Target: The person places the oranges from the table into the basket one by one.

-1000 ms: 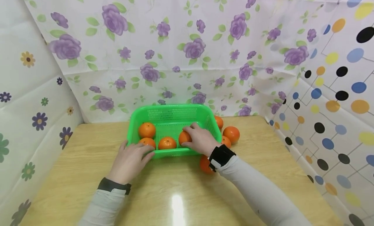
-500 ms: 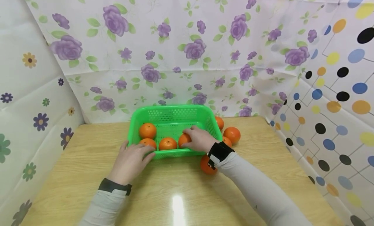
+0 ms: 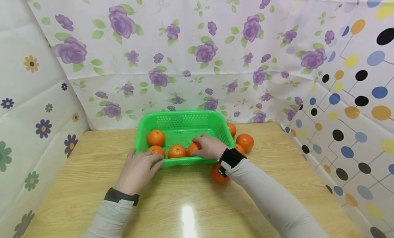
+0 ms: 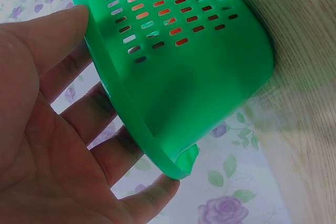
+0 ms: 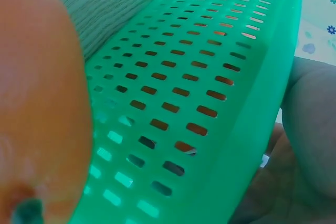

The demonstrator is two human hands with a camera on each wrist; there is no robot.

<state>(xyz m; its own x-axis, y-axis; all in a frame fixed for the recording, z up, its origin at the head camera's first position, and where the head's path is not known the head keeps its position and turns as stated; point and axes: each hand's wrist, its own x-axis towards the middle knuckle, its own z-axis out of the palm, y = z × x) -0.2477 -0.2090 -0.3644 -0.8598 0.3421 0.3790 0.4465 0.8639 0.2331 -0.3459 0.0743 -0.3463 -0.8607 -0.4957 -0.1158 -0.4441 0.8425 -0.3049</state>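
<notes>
A green plastic basket (image 3: 181, 161) with slotted sides stands against the back of the table. My left hand (image 3: 138, 171) holds its front left corner, thumb (image 4: 63, 32) at the rim and the other fingers reaching past it. Over the front rim reaches my right hand (image 3: 213, 147), its fingers and thumb round an orange (image 3: 193, 148) at the basket's front right. Inside too are a front middle orange (image 3: 177, 151), a back left orange (image 3: 156, 138) and a front left orange (image 3: 157, 150), partly behind my left fingers. The right palm is partly hidden by the basket wall (image 5: 220, 129).
Outside the basket's right end sit an orange (image 3: 245, 142) and two others partly covered by the basket. A nearer orange (image 3: 219, 174) lies under my right wrist and looms large in the right wrist view. Flowered cloth (image 3: 184, 60) hangs right behind the basket.
Both hands keep their places on the basket and the orange. The whole head view has shifted very slightly; otherwise the scene looks the same.
</notes>
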